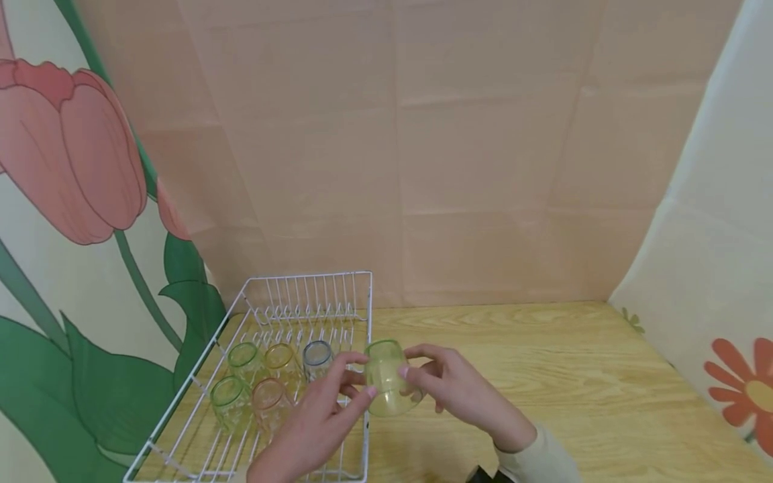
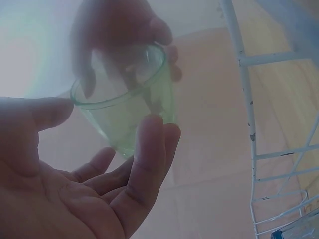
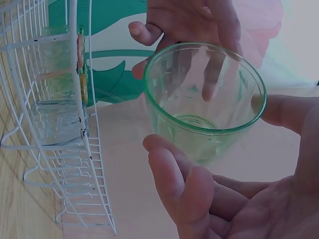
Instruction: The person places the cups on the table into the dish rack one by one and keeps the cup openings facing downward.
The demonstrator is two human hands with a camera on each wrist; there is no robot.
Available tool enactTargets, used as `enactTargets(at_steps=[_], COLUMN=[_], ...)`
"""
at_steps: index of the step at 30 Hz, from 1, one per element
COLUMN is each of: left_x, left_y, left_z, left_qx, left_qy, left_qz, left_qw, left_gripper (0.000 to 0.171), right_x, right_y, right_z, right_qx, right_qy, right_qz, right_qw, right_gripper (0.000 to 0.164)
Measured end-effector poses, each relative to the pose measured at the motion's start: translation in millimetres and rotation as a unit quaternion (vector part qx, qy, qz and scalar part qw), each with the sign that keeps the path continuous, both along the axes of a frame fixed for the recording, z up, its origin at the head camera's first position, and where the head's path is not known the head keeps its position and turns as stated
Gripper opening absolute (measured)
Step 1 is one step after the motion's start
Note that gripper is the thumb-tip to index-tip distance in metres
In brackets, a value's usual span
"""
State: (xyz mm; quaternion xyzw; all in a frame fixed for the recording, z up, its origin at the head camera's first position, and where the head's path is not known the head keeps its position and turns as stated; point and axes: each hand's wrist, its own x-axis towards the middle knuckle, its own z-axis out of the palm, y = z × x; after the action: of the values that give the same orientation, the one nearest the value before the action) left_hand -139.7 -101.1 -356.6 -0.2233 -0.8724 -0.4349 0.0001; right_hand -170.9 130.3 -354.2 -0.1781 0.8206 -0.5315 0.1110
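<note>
A clear green drinking glass [image 1: 389,379] is held between both hands in front of the rack, its wider, rimmed end toward the bottom of the head view. My left hand [image 1: 323,419] grips it from the left, thumb at the rim and fingers [image 2: 149,149] bent along the side. From the other side my right hand [image 1: 455,389] holds it, with the thumb [image 3: 281,112] at the rim and fingers curled under the wall. In the right wrist view the glass [image 3: 199,129] shows nothing inside.
A white wire dish rack [image 1: 370,302] stands on the wood-grain table [image 1: 513,362] at left. Several glasses sit in it: green ones [image 1: 229,402], a yellow one [image 1: 282,362], a blue one [image 1: 317,359] and a pink one [image 1: 270,402]. A peach cloth [image 1: 423,168] hangs behind.
</note>
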Motion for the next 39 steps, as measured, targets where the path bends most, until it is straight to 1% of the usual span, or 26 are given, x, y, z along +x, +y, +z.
enactTargets(at_steps=[6,10,16,21,27,30,36,39], left_x=[-0.8,-1.0,-0.9,-1.0,-0.2,-0.4,-0.8,-0.8], left_y=[0.5,0.6,0.0,1.1,1.8,1.8,1.7,2.0], left_z=[-0.4,0.0,0.4,0.0,0.7,0.9,1.7,2.2], left_qx=[0.019,0.020,0.028,0.024,0.018,0.016,0.020,0.024], left_qy=[-0.018,-0.031,-0.041,-0.034,-0.031,-0.027,-0.013,-0.007], left_qz=[0.001,0.002,-0.002,-0.001,0.001,-0.002,-0.010,-0.014], left_qw=[0.9996,0.9993,0.9988,0.9991,0.9994,0.9995,0.9997,0.9996], left_gripper=[0.045,0.048,0.051,0.053,0.053,0.050,0.042,0.041], right_x=[1.1,1.9,2.8,2.7,2.5,2.6,1.8,2.4], right_y=[-0.2,-0.5,-1.4,-1.7,-3.1,-3.6,-3.7,-3.7], right_z=[0.1,-0.2,-0.4,-1.3,-2.3,-2.9,-2.2,-1.6], right_qx=[0.015,0.017,0.020,0.011,0.013,0.011,-0.008,-0.012], right_qy=[0.004,0.009,0.013,0.011,0.018,0.019,0.006,0.011], right_qz=[-0.002,0.000,-0.002,-0.007,-0.006,-0.002,0.004,0.005], right_qw=[1.000,1.000,1.000,1.000,1.000,1.000,1.000,1.000], right_gripper=[0.059,0.060,0.056,0.053,0.057,0.057,0.052,0.052])
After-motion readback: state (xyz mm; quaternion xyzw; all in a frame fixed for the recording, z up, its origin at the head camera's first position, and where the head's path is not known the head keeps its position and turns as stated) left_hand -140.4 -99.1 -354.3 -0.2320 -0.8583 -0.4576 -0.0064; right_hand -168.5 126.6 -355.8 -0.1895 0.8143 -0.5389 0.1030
